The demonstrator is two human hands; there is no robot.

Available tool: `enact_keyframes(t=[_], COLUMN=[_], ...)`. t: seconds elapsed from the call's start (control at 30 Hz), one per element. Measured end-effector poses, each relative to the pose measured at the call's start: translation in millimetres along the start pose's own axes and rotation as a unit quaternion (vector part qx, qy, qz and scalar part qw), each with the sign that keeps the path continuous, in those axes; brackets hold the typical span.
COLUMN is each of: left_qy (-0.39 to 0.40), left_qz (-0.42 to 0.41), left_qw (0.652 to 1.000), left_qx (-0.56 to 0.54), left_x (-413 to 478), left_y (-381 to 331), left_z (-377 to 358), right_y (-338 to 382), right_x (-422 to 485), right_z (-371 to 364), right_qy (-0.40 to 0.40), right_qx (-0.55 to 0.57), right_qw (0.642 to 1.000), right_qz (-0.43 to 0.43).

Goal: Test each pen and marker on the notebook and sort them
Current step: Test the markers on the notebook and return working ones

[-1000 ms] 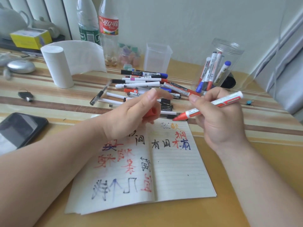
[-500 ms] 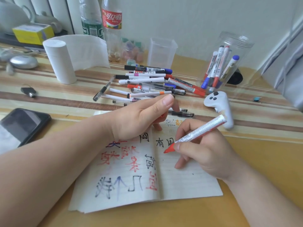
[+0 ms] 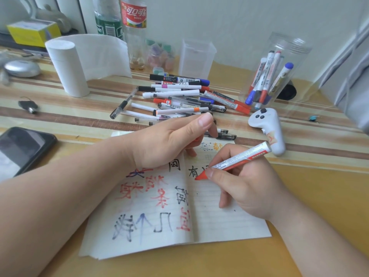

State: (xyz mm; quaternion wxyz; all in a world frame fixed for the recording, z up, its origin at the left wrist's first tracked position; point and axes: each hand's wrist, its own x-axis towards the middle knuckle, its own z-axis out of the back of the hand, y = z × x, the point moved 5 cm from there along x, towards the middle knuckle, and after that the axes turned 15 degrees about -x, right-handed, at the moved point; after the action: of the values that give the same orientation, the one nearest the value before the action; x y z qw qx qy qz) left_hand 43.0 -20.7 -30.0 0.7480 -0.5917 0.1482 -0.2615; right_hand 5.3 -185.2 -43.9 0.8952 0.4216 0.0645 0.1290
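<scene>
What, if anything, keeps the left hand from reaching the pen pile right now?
Probably reachable: the left hand sits right before the pen pile, nothing between, though its curled fingers seem to hold a red cap.

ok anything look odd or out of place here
Only the white controller, lying beside the notebook: it has nothing to do with pens. The pen pile is a loose heap, but nothing looks spilled or damaged.

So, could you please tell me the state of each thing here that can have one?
red marker: uncapped, tip at the right page.
right hand: grips the red marker.
left hand: holds a red cap, mostly hidden.
notebook: open, lying flat, written on.
clear jar: upright, holding markers.
square container: upright, looks empty.
phone: screen dark.
pen pile: loose on the table.
</scene>
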Motion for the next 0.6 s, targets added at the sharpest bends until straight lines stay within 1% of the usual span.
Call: enact_keyframes(t=[0.13, 0.3, 0.53, 0.6], left_qy=[0.003, 0.005, -0.004, -0.004], left_qz=[0.001, -0.001, 0.001, -0.001], left_qw=[1.0, 1.0, 1.0, 1.0], left_qx=[-0.004, 0.001, -0.006, -0.007], left_x=[-0.5, -0.9, -1.5, -1.1], left_y=[0.0, -0.3, 0.3, 0.1], left_z=[0.2, 0.3, 0.6, 0.2], right_y=[1.0, 0.6, 2.3, 2.1], right_x=[0.2, 0.5, 1.2, 2.2], right_z=[0.8, -3.3, -3.4, -1.6], right_qy=[0.0, 0.032, 0.023, 0.006], right_qx=[0.006, 0.007, 0.006, -0.006], right_qw=[1.0, 0.999, 0.999, 1.0], right_qz=[0.012, 0.02, 0.023, 0.021])
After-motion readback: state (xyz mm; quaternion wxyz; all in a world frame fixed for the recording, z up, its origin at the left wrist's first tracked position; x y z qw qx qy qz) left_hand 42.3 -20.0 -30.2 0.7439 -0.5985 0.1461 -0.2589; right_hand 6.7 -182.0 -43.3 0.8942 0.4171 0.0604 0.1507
